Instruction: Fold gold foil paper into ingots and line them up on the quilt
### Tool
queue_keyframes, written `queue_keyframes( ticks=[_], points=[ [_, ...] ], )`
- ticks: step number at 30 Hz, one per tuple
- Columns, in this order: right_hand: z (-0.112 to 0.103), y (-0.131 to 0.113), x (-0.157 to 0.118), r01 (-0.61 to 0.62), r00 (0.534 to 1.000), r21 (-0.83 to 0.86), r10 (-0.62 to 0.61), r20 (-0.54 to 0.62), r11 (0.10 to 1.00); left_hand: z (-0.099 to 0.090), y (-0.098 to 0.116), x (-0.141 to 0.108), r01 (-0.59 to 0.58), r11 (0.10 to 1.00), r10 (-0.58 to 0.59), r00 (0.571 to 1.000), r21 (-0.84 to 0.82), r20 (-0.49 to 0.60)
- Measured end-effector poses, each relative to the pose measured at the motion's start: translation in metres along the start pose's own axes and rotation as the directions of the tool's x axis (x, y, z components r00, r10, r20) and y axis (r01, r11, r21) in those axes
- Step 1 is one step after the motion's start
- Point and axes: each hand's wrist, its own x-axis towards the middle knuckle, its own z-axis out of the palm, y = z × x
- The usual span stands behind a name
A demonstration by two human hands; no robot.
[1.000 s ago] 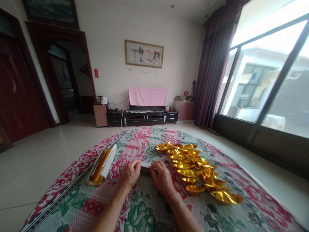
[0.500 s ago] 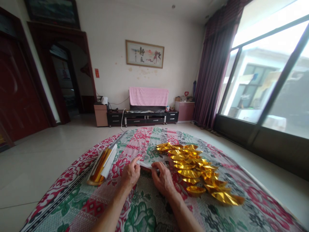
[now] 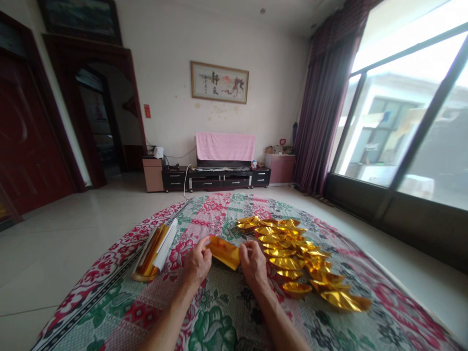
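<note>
A sheet of gold foil paper (image 3: 224, 251) stretches between my two hands just over the table, its shiny gold face turned up. My left hand (image 3: 199, 261) is closed on its left end, thumb and fingers pinching the edge. The right end is pinched in my right hand (image 3: 253, 263). To the right lie rows of folded gold paper ingots (image 3: 287, 263), several in all, boat-shaped with pointed ends. On the left rests a loosely curled stack of gold and white paper sheets (image 3: 157, 251).
A patterned red, green and white cloth (image 3: 146, 312) covers the round table. Beyond it, a low black TV cabinet (image 3: 219, 183) stands against the wall, with a pink cloth (image 3: 225, 146) draped over something on top. A large window (image 3: 402, 126) and purple curtain (image 3: 325, 107) are on the right.
The paper between my hands showed its white side edge-on and now shows its gold face. My right hand has moved slightly right; the stack and ingots stay in place.
</note>
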Motion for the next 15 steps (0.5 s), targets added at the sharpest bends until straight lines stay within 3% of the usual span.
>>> queue_keyframes(
  ticks=[3,5,7,9,13,15],
  points=[
    [0.001,-0.002,0.0,-0.029,0.999,0.048,0.03,-0.031,0.998,-0.002,0.001,0.001,0.05,0.998,-0.049,0.997,0.022,-0.054],
    [-0.001,-0.003,0.0,0.024,0.996,0.049,-0.019,-0.091,0.998,-0.003,0.0,0.002,0.083,0.996,-0.08,0.992,0.03,-0.095],
    [-0.005,-0.006,-0.001,0.136,0.983,0.005,-0.134,-0.125,0.991,-0.004,-0.001,0.003,0.137,0.991,-0.135,0.984,0.008,-0.116],
    [-0.009,-0.015,-0.005,0.302,0.95,-0.002,-0.301,-0.085,0.953,-0.007,-0.001,0.005,0.223,0.974,-0.227,0.967,-0.047,-0.112],
    [-0.009,-0.037,-0.021,0.499,0.847,0.058,-0.501,0.179,0.865,-0.012,0.0,0.007,0.407,0.891,-0.425,0.904,-0.2,-0.053],
    [-0.004,-0.043,-0.027,0.544,0.778,0.079,-0.538,0.326,0.835,-0.013,-0.001,0.007,0.416,0.884,-0.432,0.901,-0.212,-0.031]
  ],
)
